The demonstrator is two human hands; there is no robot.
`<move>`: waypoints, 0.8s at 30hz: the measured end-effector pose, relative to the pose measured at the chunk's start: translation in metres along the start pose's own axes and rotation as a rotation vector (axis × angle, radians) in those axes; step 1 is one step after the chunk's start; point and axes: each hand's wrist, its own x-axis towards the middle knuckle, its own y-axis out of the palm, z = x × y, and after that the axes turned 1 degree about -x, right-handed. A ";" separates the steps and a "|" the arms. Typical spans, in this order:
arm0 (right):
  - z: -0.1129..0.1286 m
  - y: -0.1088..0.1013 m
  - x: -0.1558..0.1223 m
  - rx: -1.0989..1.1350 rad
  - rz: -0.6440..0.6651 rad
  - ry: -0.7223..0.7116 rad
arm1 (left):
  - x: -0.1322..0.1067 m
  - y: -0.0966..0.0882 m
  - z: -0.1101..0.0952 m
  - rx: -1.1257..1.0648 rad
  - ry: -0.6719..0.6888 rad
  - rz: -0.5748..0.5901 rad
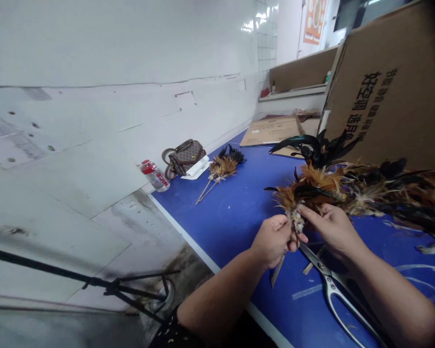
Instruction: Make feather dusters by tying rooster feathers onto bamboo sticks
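Observation:
My left hand (273,239) is closed round the base of a feather bundle (293,195) of brown and black feathers. A flat stick end (277,271) pokes out below that fist. On the right side of the same base, my right hand (331,227) pinches with thumb and fingers at the pale quill ends. Metal scissors (329,280) lie on the blue table under my right forearm, their blades pointing toward my hands. Loose brown and black feathers (377,193) are heaped behind and to the right of my right hand.
Farther left on the blue table (188,212) lie feather pieces on thin sticks (223,169). Behind them are a patterned handbag (186,157), white papers (197,166) and a red-capped bottle (155,176). A large cardboard box (395,96) stands at right; flat cardboard (271,129) lies at the back.

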 end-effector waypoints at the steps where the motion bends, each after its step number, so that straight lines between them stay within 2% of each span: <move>1: 0.000 0.000 0.000 -0.002 -0.004 0.012 | 0.000 0.000 0.000 0.003 0.006 0.002; 11: -0.005 0.001 0.003 -0.007 0.004 0.080 | -0.002 0.001 0.000 -0.049 0.042 -0.008; 14: -0.004 0.000 0.002 0.088 0.082 0.094 | -0.002 0.002 -0.001 -0.080 0.043 -0.022; 19: 0.003 -0.005 0.000 0.324 0.299 0.089 | 0.001 0.001 -0.002 -0.120 0.088 -0.056; 21: 0.002 -0.008 0.001 0.296 0.362 0.064 | 0.002 -0.001 -0.002 -0.120 0.093 -0.064; 24: -0.005 -0.011 0.003 0.186 0.359 0.048 | 0.001 -0.002 -0.003 -0.124 0.067 -0.076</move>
